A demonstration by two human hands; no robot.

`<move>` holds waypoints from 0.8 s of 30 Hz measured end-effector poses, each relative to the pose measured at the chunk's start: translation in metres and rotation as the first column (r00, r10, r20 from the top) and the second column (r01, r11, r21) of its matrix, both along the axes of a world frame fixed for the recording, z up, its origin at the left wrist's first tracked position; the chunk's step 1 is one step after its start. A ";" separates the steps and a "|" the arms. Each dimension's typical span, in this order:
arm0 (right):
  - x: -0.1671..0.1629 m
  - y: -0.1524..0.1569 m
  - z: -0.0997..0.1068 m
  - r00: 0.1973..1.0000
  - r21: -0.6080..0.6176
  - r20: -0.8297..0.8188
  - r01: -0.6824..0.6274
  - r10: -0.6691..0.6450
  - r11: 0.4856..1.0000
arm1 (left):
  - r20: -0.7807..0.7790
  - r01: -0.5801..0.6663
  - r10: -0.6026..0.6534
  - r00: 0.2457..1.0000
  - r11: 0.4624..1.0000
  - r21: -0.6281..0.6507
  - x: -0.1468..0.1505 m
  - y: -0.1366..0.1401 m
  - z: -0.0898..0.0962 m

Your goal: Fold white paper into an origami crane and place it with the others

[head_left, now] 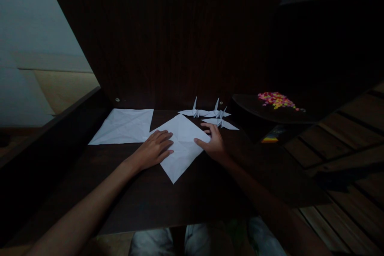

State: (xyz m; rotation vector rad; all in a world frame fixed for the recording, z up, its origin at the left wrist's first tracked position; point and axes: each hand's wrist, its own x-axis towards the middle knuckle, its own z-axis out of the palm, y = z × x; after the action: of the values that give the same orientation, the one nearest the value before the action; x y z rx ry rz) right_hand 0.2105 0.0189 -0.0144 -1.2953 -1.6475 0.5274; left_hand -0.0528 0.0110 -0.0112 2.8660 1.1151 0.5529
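On the worktop (pixel 135 200) lie a central white sheet (pixel 183 133), another sheet (pixel 123 128) toward the left edge, the left hand (pixel 154 148), fingers spread, and right hand (pixel 216 144), half-open, on the first, paper cranes (pixel 221 122) by the far edge, a yellow-banded item (pixel 270 140) (too dark to read) and bright pieces (pixel 276 100) rightward.

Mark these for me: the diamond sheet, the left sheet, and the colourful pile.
Diamond sheet (pixel 183 145): head view, on its creased middle.
Left sheet (pixel 127 126): head view, middle of its upper face.
Colourful pile (pixel 276 100): head view, middle of the heap.
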 end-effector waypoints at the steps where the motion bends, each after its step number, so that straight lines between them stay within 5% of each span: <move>1: 0.002 0.003 0.000 0.995 -0.010 -0.100 0.009 -0.010 1.000 | -0.002 0.003 -0.003 1.000 1.000 0.000 0.001 -0.001 0.001; 5: 0.002 0.010 0.003 0.851 -0.106 -0.520 0.021 -0.074 0.994 | -0.014 -0.054 0.054 0.998 0.998 -0.024 0.004 -0.004 0.004; 10: -0.009 0.003 0.008 0.705 -0.287 -0.707 -0.204 -0.063 0.936 | -0.011 -0.176 0.176 0.984 0.984 -0.013 0.011 -0.010 0.008; 13: -0.016 -0.003 0.007 0.726 -0.353 -0.688 -0.356 0.017 0.865 | 0.020 -0.230 0.230 0.973 0.973 -0.001 0.015 -0.011 0.006; 17: -0.016 -0.004 -0.001 0.769 -0.426 -0.637 -0.401 0.046 0.811 | 0.063 -0.297 0.295 0.953 0.955 0.017 0.017 -0.010 0.002; 24: -0.007 0.004 -0.007 0.825 -0.371 -0.561 -0.322 0.066 0.871 | 0.151 -0.482 0.478 0.866 0.876 -0.007 0.010 -0.006 0.004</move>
State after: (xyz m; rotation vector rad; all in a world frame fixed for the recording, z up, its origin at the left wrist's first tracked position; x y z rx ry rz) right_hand 0.2040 0.0227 -0.0209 -1.1456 -1.2185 1.3452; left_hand -0.0432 0.0054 -0.0076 2.5003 1.8151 0.7861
